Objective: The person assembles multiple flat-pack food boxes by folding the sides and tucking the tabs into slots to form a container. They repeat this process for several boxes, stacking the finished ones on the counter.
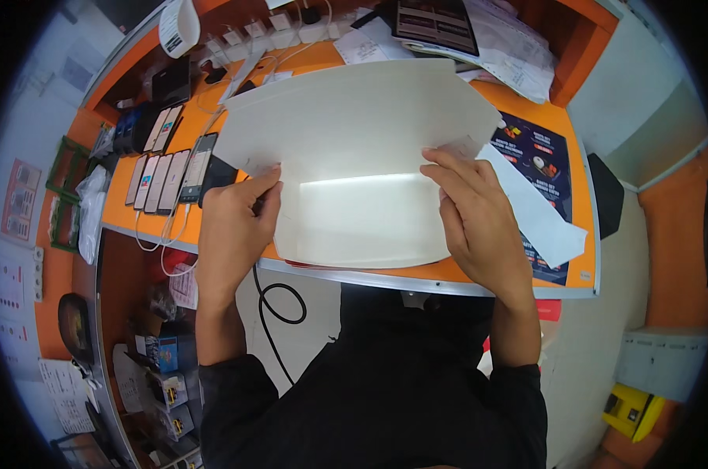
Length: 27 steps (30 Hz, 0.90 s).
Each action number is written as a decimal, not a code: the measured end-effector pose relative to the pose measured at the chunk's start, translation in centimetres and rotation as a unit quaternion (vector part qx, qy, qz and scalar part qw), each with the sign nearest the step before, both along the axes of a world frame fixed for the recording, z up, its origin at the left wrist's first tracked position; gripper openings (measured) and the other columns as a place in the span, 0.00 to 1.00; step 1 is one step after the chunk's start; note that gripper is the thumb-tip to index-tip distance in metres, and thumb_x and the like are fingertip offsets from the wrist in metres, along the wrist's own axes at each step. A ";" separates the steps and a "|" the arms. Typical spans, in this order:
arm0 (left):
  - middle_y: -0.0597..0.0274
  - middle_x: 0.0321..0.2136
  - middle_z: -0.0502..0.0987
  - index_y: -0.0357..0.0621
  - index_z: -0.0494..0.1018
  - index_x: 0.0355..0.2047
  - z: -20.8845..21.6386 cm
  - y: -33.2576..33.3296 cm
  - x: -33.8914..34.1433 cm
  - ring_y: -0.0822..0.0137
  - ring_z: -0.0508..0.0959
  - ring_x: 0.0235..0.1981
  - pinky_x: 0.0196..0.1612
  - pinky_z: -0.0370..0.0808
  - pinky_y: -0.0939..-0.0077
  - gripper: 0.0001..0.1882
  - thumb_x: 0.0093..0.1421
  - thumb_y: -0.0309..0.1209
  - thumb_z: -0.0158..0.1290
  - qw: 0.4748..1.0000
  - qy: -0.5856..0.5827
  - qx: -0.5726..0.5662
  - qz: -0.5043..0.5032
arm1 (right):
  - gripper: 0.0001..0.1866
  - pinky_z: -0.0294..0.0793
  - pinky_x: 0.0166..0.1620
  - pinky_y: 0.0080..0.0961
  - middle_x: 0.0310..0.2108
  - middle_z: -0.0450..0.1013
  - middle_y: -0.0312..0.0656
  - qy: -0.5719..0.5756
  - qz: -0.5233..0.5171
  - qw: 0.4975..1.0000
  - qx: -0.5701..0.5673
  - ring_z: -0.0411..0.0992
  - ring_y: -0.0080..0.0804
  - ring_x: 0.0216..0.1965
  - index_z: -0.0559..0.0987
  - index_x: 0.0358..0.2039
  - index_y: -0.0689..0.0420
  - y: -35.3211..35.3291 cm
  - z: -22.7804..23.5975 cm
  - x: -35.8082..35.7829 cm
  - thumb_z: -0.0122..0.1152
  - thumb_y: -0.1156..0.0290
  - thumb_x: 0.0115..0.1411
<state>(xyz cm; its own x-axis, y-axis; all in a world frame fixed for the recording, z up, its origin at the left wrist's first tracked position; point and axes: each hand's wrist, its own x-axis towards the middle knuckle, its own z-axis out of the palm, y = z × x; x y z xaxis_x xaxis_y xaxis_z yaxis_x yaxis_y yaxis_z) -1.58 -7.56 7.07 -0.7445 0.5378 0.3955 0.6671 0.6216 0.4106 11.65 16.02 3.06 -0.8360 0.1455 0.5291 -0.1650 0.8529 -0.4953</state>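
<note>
While the open white box (369, 223) sits at the front of the orange counter (319, 55), my left hand (240, 223) pinches its left side, my right hand (479, 219) its right.

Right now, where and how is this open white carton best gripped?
Probably pinch the open white carton by its left and right edges, coming in from both sides: they look thin, while the broad panel at the far side looks likelier to bend. Your left hand and right hand are there.
</note>
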 end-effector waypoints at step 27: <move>0.55 0.44 0.79 0.43 0.71 0.57 -12.4 13.3 14.3 0.68 0.77 0.47 0.52 0.72 0.72 0.19 0.65 0.28 0.52 0.613 -0.593 -0.342 -0.396 | 0.08 0.73 0.41 0.33 0.37 0.76 0.48 0.070 -0.739 0.562 -0.366 0.75 0.42 0.37 0.79 0.35 0.62 9.4 -44.9 32.4 0.59 0.71 0.59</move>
<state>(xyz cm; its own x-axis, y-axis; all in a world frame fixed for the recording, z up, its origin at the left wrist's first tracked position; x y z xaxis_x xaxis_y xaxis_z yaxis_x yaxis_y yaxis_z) 12.76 5.71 -5.29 0.3104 0.6538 -0.6901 0.3559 0.5932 0.7221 44.08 25.42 -41.87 0.5253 0.8471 -0.0802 0.3737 -0.3144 -0.8726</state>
